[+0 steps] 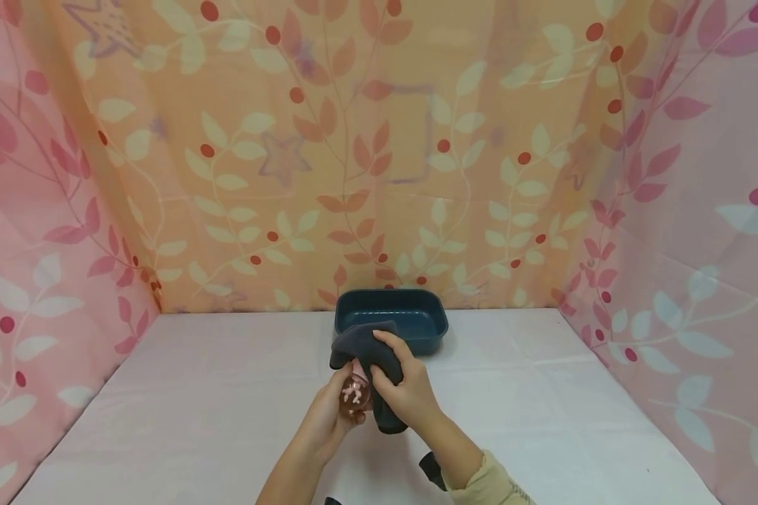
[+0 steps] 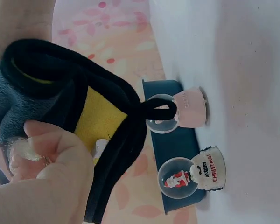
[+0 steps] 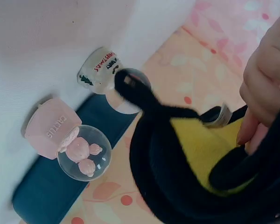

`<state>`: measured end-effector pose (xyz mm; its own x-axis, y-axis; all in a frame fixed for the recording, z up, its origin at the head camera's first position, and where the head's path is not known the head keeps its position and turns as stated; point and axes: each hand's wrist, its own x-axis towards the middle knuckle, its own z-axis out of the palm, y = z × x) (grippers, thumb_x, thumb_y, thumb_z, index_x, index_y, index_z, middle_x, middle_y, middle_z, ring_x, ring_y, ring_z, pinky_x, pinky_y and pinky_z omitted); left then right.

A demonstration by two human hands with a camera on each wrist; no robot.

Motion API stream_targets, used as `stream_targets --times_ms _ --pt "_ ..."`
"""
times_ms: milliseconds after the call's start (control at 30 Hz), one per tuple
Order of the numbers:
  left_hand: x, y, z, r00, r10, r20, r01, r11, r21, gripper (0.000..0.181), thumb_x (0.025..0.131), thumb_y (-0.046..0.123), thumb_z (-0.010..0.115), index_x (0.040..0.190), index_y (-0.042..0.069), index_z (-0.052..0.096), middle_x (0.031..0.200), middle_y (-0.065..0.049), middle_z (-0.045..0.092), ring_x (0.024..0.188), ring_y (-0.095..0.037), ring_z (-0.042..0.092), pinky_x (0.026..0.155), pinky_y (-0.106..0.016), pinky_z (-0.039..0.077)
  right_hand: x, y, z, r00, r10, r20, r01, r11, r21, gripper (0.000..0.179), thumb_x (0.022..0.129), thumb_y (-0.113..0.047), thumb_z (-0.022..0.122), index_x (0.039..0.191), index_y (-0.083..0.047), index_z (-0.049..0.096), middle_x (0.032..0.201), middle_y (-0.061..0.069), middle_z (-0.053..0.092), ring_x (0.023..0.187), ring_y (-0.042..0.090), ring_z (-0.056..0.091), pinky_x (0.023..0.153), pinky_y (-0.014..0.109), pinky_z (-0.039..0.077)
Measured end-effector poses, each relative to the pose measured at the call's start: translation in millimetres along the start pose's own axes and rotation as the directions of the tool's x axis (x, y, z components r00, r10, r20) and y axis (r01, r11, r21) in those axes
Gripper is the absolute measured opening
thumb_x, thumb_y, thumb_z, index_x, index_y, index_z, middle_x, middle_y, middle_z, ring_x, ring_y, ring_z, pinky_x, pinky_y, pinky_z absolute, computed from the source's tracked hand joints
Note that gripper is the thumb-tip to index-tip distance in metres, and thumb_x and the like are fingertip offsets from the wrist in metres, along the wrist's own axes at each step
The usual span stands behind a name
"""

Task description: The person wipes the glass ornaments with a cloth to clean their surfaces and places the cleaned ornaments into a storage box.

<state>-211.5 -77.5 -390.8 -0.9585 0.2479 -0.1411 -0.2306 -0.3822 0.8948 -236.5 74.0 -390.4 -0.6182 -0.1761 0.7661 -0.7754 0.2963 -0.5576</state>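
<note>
White tabletop [image 1: 543, 414] noted. Dark blue bin [image 1: 431, 342] placed near rear edge. Pink CACTUS globe [image 3: 64, 136] and white MERRY CHRISTMAS globe [image 2: 194, 173] set upright near bin.

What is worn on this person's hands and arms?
Left hand and right hand are bare. The right arm has a pale khaki sleeve with small dark markings; the left arm shows no sleeve. Unclear if the black piece beside the right arm is worn.

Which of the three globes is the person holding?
The globe in the left hand, beside the dark cloth; the CACTUS globe and MERRY CHRISTMAS globe stand on the table instead.
</note>
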Motion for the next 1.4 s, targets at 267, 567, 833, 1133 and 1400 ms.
stream_targets --times_ms 267,567,833,1133,1400 --pt "-0.9 -0.8 -0.8 0.999 -0.033 -0.002 0.033 0.999 -0.002 0.037 0.101 0.043 0.043 0.09 0.01 0.057 0.077 0.0 0.059 0.066 -0.01 0.058 0.063 -0.024 0.043 1.5 -3.1 -3.7 0.968 0.248 0.036 -0.251 0.961 0.116 0.049 0.087 0.0 0.064 0.133 -0.014 0.054 0.13 0.012 0.058 0.108 0.03 0.06 0.086 0.038 0.051" --pt "-1.4 0.4 -2.5 0.999 -0.044 0.026 0.042 0.997 0.071 0.042 0.101 0.043 0.042 0.105 0.004 0.057 0.08 -0.002 0.061 0.066 -0.011 0.058 0.062 -0.025 0.042 3.0 2.0 -8.2 0.885 0.456 0.095 -0.463 0.841 0.28 0.047 0.09 -0.006 0.059 0.136 -0.012 0.051 0.141 0.011 0.047 0.123 0.03 0.048 0.097 0.04 0.043" --pt "-1.5 -0.8 -4.7 0.998 -0.062 0.016 0.061 0.996 0.072 0.048 0.101 0.043 0.042 0.119 0.0 0.049 0.087 -0.003 0.059 0.069 -0.012 0.057 0.062 -0.023 0.041 2.3 7.4 -10.3 0.805 0.575 0.147 -0.589 0.743 0.319 0.048 0.091 -0.008 0.058 0.138 -0.012 0.05 0.143 0.012 0.044 0.123 0.031 0.047 0.099 0.046 0.041" --pt "-3.4 4.6 -2.2 1.0 -0.024 0.007 0.024 1.0 -0.011 0.056 0.1 0.045 0.049 0.129 -0.002 0.043 0.091 -0.004 0.055 0.072 -0.012 0.055 0.064 -0.022 0.041 2.7 9.1 -21.9 0.789 0.614 0.016 -0.585 0.743 0.325 0.048 0.093 -0.005 0.056 0.139 -0.01 0.047 0.142 0.015 0.043 0.113 0.03 0.052 0.086 0.03 0.049" --pt "-2.8 2.0 -5.4 0.999 -0.012 0.032 0.015 0.997 -0.071 0.054 0.104 0.044 0.035 0.127 -0.004 0.045 0.094 -0.006 0.068 0.074 -0.012 0.066 0.065 -0.022 0.051 -0.4 -4.8 -18.7 0.918 0.367 -0.15 -0.324 0.913 0.249 0.046 0.091 0.002 0.057 0.136 -0.007 0.049 0.132 0.014 0.051 0.101 0.021 0.056 0.078 0.025 0.052"
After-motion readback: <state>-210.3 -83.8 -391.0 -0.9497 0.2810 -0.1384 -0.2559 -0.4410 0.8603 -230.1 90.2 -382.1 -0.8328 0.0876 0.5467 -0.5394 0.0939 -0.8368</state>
